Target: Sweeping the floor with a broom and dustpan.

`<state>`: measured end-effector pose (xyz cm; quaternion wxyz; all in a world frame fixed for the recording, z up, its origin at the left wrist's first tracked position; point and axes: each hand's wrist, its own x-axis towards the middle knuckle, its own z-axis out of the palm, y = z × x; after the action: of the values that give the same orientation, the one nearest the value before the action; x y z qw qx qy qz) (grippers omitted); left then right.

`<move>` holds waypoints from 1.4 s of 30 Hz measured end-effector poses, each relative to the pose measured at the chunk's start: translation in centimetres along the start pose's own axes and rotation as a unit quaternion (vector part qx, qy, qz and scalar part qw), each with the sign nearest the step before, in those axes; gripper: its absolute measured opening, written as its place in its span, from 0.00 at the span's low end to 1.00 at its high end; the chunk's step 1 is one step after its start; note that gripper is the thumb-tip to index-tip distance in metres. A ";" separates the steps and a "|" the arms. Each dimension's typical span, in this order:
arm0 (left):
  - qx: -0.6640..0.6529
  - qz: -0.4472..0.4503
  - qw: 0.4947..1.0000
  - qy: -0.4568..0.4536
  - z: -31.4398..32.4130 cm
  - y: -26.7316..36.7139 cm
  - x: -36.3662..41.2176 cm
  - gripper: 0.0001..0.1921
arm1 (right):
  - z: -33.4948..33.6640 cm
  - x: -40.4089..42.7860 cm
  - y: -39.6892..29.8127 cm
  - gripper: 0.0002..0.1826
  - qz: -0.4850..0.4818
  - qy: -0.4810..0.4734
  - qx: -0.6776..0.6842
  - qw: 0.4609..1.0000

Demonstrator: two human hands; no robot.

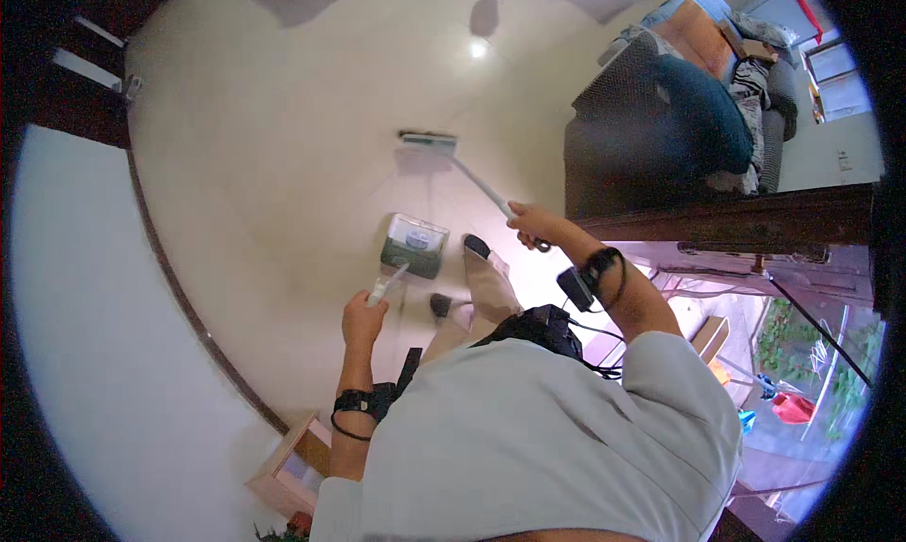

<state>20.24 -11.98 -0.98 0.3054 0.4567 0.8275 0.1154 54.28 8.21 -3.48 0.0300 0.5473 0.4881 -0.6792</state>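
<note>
My right hand (534,225) grips the pale handle of a broom (483,182). The broom's wide head (428,141) is out over the tiled floor, with dark bristles along its far side. In my left hand (364,319) is the white handle of a dustpan (414,247), its grip end inside my fist. The dustpan has a clear upper part and a grey-green lower part, and it hangs or rests just in front of my feet; which, I cannot tell. A gap of floor separates broom head and dustpan.
A sofa or bed (637,110) with a dark cover and heaped cushions stands at the far right. A white wall (106,294) with a dark skirting (170,259) curves along the left. Near my left elbow is a wooden cabinet (283,471). A doorway opens behind my right arm.
</note>
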 end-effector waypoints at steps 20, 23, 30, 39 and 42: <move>0.039 0.079 0.996 -0.026 -1.3 1.5 3.1 0.16 | 2.0 -15.7 2.2 0.34 0.110 0.036 0.161 0.980; 0.042 0.061 0.996 -0.042 -1.1 2.2 3.0 0.16 | 1.3 -13.4 3.1 0.33 0.079 0.078 0.117 0.987; 0.053 0.093 0.991 -0.074 -1.2 5.2 3.6 0.17 | 1.6 -6.0 4.9 0.14 0.026 0.130 0.086 0.987; 0.080 0.111 0.990 -0.045 -2.0 6.8 4.6 0.16 | 5.1 -14.6 7.6 0.24 0.112 -0.019 0.280 0.953; 0.070 0.088 0.993 -0.040 -2.5 5.3 5.2 0.16 | 4.3 -18.3 6.3 0.18 0.141 0.018 -0.058 0.988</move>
<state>20.29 -4.47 1.41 0.2942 0.5522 0.7773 0.0649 62.12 -7.05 6.39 0.1483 0.6204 0.4449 -0.6286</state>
